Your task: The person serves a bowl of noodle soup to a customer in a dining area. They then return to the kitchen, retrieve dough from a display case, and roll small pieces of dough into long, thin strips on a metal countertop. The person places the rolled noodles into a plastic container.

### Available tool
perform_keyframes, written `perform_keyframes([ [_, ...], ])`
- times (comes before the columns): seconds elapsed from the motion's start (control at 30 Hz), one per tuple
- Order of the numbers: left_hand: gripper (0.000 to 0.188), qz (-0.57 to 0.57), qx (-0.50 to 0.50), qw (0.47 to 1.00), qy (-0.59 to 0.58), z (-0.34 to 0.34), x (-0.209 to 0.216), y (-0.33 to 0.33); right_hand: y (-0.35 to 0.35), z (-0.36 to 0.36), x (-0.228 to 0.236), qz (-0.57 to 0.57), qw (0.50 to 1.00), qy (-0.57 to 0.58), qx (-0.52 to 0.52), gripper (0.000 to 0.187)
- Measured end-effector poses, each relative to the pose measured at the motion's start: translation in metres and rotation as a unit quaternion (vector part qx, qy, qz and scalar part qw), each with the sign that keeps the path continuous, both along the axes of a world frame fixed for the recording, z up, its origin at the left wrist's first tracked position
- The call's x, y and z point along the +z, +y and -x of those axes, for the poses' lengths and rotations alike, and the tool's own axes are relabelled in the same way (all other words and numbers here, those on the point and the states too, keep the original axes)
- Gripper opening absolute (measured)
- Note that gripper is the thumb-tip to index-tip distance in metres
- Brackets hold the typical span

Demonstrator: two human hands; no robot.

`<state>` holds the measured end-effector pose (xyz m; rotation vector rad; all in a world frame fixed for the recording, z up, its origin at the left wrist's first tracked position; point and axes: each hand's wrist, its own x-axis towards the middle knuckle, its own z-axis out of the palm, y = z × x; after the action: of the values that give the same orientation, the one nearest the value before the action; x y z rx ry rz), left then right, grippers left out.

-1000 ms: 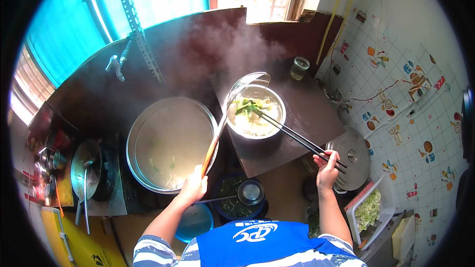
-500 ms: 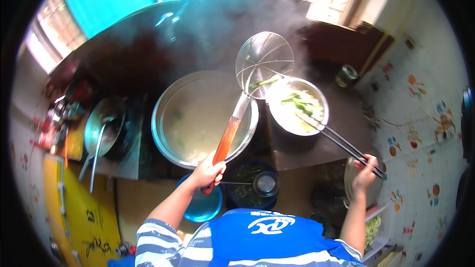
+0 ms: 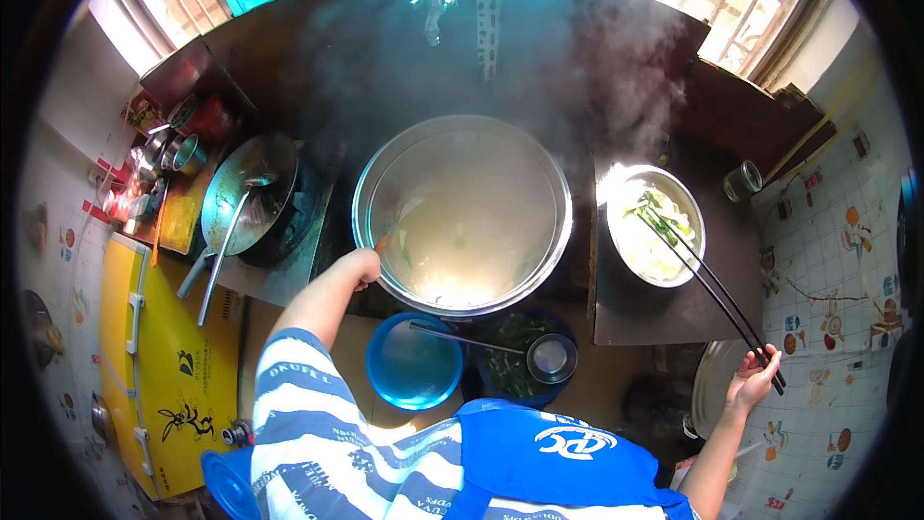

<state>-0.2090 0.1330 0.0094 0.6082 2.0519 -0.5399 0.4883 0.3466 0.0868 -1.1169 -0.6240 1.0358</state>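
Note:
My left hand (image 3: 360,271) is closed on the wooden handle (image 3: 382,244) of a wire strainer at the left rim of a large metal pot (image 3: 560,260). The strainer's mesh is hidden under the cloudy, steaming liquid, where a few green bits show. At the right, my right hand (image 3: 753,380) grips a pair of long black chopsticks (image 3: 722,299) near their thick ends. Their tips reach into a white bowl (image 3: 695,265), among leafy greens (image 3: 654,220) lying on pale food that looks like noodles.
A wok (image 3: 226,197) with a ladle (image 3: 223,255) in it sits at the left. Below the pot stand a blue basin (image 3: 414,366) and a dark tub of greens with a metal dipper (image 3: 551,358) across it. A glass jar (image 3: 742,181) stands far right. Steam rises behind.
My left hand has moved left and lowered the strainer from above the bowl into the pot. My right hand still holds the chopsticks in the bowl. The view has shifted.

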Motion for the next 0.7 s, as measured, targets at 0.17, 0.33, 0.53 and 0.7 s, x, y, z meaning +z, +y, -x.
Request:
perform_keyframes([
  [0.17,0.024,-0.014,0.295,0.920,-0.257,0.007,-0.001,-0.041,-0.005,-0.006,-0.012,0.022,0.999,-0.003,-0.026,0.029],
  [0.33,0.019,-0.161,0.332,0.874,-0.316,-0.077,-0.025,-0.032,0.002,0.005,-0.010,0.040,0.999,0.006,-0.028,0.029],
  [0.53,0.009,-0.195,0.491,0.729,-0.434,-0.126,-0.072,0.007,0.015,0.017,0.002,0.025,1.000,0.005,0.007,0.028],
  [0.7,0.019,-0.265,0.504,0.666,-0.482,-0.134,-0.057,0.006,0.013,0.013,-0.002,0.033,0.999,0.004,-0.015,0.028],
])
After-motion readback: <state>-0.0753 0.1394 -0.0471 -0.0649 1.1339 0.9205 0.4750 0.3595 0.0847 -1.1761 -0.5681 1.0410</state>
